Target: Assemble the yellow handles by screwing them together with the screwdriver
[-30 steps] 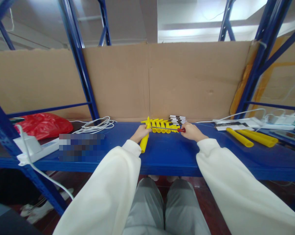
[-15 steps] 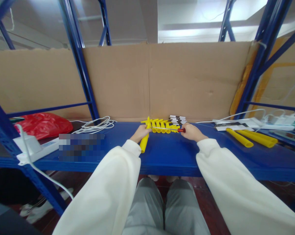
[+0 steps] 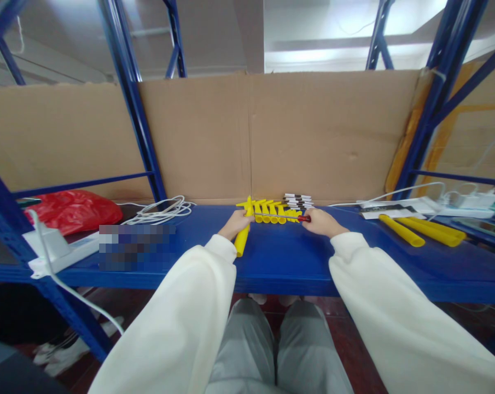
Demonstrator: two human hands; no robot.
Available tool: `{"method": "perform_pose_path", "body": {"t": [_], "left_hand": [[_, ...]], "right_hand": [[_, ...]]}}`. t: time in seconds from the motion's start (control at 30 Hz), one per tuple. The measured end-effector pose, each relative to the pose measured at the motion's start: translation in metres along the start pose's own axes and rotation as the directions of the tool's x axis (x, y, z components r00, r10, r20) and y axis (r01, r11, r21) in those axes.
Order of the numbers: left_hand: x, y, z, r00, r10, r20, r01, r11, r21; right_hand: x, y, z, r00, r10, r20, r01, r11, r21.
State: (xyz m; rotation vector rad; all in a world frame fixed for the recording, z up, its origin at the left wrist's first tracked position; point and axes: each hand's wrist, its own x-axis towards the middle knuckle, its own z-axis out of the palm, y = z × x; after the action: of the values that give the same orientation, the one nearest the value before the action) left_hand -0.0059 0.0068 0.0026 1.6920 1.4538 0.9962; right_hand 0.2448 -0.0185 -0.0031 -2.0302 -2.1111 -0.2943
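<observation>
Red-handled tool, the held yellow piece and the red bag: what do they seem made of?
Red-handled tool: shaft likely metal, being thin, straight and greyish; handle perhaps plastic, deep red, too small to be sure.
Held yellow piece: probably smooth plastic, evenly coloured with a soft sheen.
Red bag: apparently thin plastic film, glossy and crinkled.

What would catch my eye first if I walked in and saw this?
Probably the bright yellow piece in the left hand, mid-shelf, with a red-handled tool in the right hand pointing its thin shaft toward it. Just behind lies a row of smaller-looking yellow pieces on the blue shelf. After that, the shiny red bag at the far left stands out.
</observation>
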Motion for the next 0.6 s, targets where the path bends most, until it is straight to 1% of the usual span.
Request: {"method": "perform_pose_path", "body": {"t": [0.3, 0.43, 0.53, 0.6], "left_hand": [[0.0000, -0.0005, -0.0009, 1.000, 0.012, -0.002, -0.012, 1.000, -0.012], [0.0008, -0.0017, -0.0008, 1.000, 0.023, -0.005, -0.023, 0.999, -0.029], [0.0015, -0.0026, -0.0004, 1.000, 0.021, 0.000, -0.021, 0.999, -0.040], [0.0019, -0.0030, -0.0001, 1.000, 0.024, 0.008, -0.024, 0.999, -0.042]], "right_hand": [[-0.0010, 0.0015, 0.0004, 1.000, 0.022, -0.015, -0.022, 1.000, -0.008], [0.0011, 0.0032, 0.0036, 1.000, -0.003, -0.026, 0.004, 1.000, 0.023], [0.0025, 0.0040, 0.0046, 0.999, -0.033, -0.035, 0.033, 0.999, 0.008], [0.0021, 0.0036, 0.0039, 0.998, -0.028, -0.049, 0.028, 1.000, -0.007]]}}
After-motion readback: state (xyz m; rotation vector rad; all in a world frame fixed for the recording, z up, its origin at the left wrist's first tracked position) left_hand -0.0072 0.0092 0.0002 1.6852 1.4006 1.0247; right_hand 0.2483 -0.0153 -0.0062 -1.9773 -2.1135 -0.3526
